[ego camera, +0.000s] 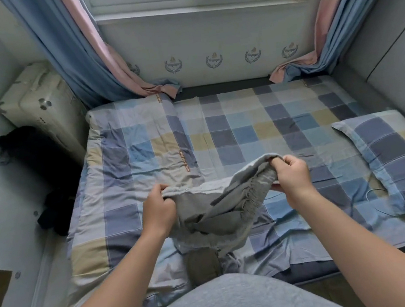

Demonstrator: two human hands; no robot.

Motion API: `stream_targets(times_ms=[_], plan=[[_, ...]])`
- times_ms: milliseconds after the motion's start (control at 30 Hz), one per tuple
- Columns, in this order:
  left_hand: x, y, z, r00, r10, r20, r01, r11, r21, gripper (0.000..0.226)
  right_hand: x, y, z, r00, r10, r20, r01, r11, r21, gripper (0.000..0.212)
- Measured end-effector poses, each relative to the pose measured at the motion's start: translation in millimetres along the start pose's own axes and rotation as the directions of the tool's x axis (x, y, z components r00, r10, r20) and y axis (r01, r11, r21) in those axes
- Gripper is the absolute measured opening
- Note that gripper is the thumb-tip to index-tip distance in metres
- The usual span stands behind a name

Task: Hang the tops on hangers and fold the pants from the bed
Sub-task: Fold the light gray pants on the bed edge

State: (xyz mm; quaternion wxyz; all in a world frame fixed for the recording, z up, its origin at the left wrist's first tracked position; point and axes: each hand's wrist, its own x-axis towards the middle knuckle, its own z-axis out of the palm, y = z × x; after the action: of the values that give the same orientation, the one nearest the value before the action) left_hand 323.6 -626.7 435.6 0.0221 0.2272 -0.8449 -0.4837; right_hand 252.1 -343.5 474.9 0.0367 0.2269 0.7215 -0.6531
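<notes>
A pair of grey pants [218,209] with a gathered elastic waistband hangs bunched above the near part of the bed [257,132]. My left hand [158,208] grips the cloth at its left end. My right hand [291,174] grips the waistband at its right end. The pants sag between both hands and their lower part lies crumpled on the checked sheet near the bed's front edge.
A checked pillow [396,154] lies at the right. A folded checked quilt [134,161] covers the bed's left half. Dark clothes [54,215] and a cream box [39,106] sit in the gap at the left. Curtains [100,64] hang by the window.
</notes>
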Motion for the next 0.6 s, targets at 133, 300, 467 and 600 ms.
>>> stream_targets(times_ms=[133, 300, 467, 600], plan=[[5.1, 34.2, -5.5, 0.993, 0.088, 0.076, -0.081, 0.992, -0.095, 0.029, 13.7, 55.4, -1.5, 0.977, 0.205, -0.052, -0.211, 0.967, -0.144, 0.017], [-4.7, 68.1, -6.0, 0.971, 0.163, 0.176, -0.124, 0.969, -0.215, 0.035, -3.2, 68.1, 15.6, 0.945, 0.295, 0.140, -0.227, 0.901, -0.370, 0.034], [-14.7, 88.6, -11.2, 0.932, 0.272, 0.238, -0.209, 0.943, -0.258, 0.029, -43.9, 28.9, 42.0, 0.741, 0.025, 0.671, 0.290, 0.889, -0.353, 0.079], [-15.8, 106.1, -25.1, 0.900, 0.387, 0.200, -0.327, 0.904, -0.276, 0.031, -63.7, 8.8, 76.4, 0.659, -0.085, 0.747, 0.458, 0.833, -0.309, 0.032]])
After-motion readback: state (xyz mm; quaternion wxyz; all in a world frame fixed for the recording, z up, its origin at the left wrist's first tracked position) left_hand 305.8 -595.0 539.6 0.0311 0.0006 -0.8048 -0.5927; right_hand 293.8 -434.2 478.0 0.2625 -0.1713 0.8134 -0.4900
